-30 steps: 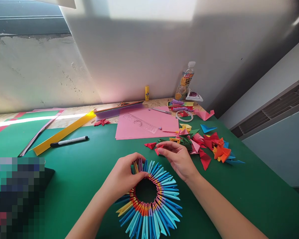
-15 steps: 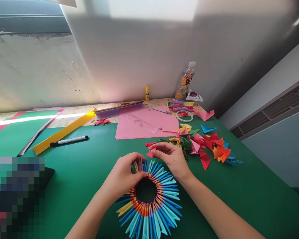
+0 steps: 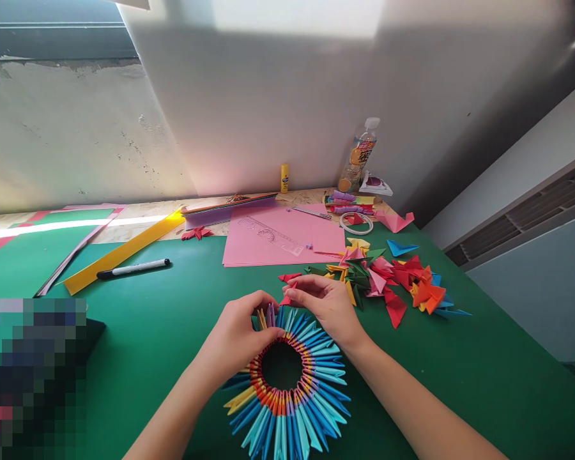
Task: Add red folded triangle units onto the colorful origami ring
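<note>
A ring of folded paper pieces [image 3: 297,402], mostly blue with red, orange and yellow inside, lies on the green mat [image 3: 163,332]. My left hand [image 3: 237,332] grips the ring's far left rim, fingers curled round it. My right hand [image 3: 326,303] pinches a small red folded paper piece [image 3: 286,299] just above the ring's far edge, beside the left hand's fingertips. Another red piece [image 3: 289,277] lies on the mat just beyond.
A heap of loose folded pieces [image 3: 393,281] sits right of my hands. Pink paper sheets [image 3: 278,246] with a clear ruler lie behind, then a black marker [image 3: 133,269], a yellow strip [image 3: 124,253], a glue stick [image 3: 284,178], a tape roll [image 3: 354,223] and a bottle [image 3: 359,156].
My right hand has carried the red piece leftward from beside the heap to the ring's far edge. The left hand stays on the ring.
</note>
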A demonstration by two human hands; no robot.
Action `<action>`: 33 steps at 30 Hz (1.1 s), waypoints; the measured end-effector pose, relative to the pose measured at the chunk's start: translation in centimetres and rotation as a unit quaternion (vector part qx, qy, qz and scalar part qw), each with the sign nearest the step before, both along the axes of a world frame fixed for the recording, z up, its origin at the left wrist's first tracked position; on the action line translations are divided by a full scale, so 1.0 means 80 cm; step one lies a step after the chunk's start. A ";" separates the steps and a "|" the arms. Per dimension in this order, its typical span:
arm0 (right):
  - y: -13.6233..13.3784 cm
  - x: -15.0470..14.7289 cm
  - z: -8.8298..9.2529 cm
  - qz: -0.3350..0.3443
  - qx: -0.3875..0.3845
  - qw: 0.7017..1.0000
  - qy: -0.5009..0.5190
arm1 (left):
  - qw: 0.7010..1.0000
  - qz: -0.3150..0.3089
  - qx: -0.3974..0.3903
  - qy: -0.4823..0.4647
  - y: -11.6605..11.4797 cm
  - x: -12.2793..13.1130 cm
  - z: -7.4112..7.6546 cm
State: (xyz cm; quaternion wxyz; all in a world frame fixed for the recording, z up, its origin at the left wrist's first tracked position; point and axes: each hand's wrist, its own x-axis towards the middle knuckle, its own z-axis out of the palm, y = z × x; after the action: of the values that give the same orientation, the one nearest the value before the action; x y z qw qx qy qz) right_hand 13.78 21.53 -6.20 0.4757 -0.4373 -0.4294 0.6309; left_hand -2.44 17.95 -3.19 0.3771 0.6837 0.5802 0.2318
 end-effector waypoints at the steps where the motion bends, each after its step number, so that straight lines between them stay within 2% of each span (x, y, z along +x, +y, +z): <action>1: 0.000 0.000 0.000 0.002 -0.002 1.000 0.000 | 1.000 0.000 -0.001 -0.001 0.000 0.000 0.000; 22: 0.002 0.006 -0.007 0.024 -0.010 0.999 0.022 | 1.000 0.001 0.009 0.002 0.000 0.000 0.001; 27: 0.003 0.012 -0.005 0.072 0.034 0.996 -0.027 | 1.000 0.000 0.006 0.001 0.000 0.000 0.000; 33: 0.004 0.020 0.000 0.160 -0.023 0.986 -0.032 | 1.000 -0.001 -0.001 0.001 -0.001 0.000 0.001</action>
State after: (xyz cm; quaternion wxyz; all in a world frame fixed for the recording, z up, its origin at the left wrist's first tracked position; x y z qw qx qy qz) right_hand 15.34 21.85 -6.23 0.3445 -0.3941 -0.4944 0.6940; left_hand -2.44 17.88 -3.11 0.3776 0.6842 0.5800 0.2300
